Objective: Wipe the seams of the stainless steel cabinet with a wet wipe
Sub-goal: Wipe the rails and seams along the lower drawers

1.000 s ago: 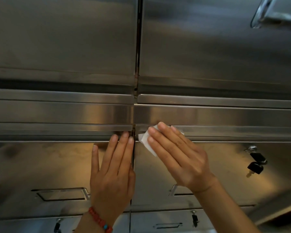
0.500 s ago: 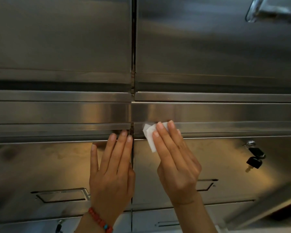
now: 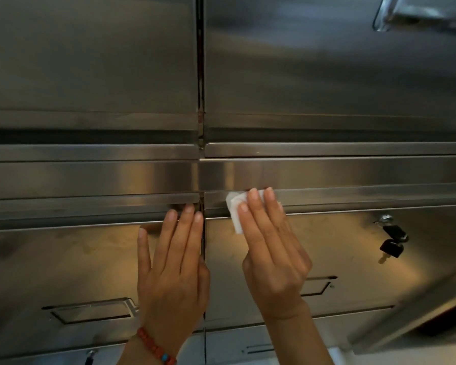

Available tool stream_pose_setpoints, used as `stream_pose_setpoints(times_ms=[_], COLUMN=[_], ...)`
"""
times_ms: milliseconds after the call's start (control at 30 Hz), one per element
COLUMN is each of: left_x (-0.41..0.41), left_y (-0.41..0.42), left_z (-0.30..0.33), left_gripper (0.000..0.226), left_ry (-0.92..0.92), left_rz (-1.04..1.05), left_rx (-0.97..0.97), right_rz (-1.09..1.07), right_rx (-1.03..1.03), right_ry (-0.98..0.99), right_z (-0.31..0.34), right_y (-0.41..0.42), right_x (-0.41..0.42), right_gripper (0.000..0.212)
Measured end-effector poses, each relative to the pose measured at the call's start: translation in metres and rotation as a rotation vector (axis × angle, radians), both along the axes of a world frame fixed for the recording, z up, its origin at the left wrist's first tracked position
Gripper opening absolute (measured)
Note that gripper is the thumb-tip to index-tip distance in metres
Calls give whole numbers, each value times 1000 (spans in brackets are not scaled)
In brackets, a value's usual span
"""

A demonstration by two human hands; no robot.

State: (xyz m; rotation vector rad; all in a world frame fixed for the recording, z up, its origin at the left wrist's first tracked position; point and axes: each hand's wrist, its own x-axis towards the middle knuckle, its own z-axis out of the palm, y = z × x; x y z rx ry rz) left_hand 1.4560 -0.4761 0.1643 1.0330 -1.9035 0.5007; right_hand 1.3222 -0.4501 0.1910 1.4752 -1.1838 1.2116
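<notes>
surface: stainless steel cabinet (image 3: 90, 259) | on it: wet wipe (image 3: 236, 206), both hands flat

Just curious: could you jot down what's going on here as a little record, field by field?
Setting: stainless steel cabinet with doors and drawers
Right hand: straight fingers pressing a white wet wipe against the horizontal seam at the top of the right door
Left hand: flat on the left door, fingers beside the vertical seam
Wrist: red beaded bracelet on the left
Lock: keys hanging in the right door
Handles: recessed pull on the left door
</notes>
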Motion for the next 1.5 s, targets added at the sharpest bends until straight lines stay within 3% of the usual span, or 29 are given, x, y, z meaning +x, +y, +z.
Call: stream_pose_setpoints(times_ms=[733,1500], left_x=[0,-11], left_y=[2,15], left_z=[0,7], left_gripper=[61,60], left_ry=[3,-15], left_rz=[5,-97], left_rx=[1,80], right_rz=[-37,-36], right_rx=[28,7], right_ry=[0,11], right_z=[-1,7], right_y=[1,8], right_x=[7,0], right_gripper=[21,27])
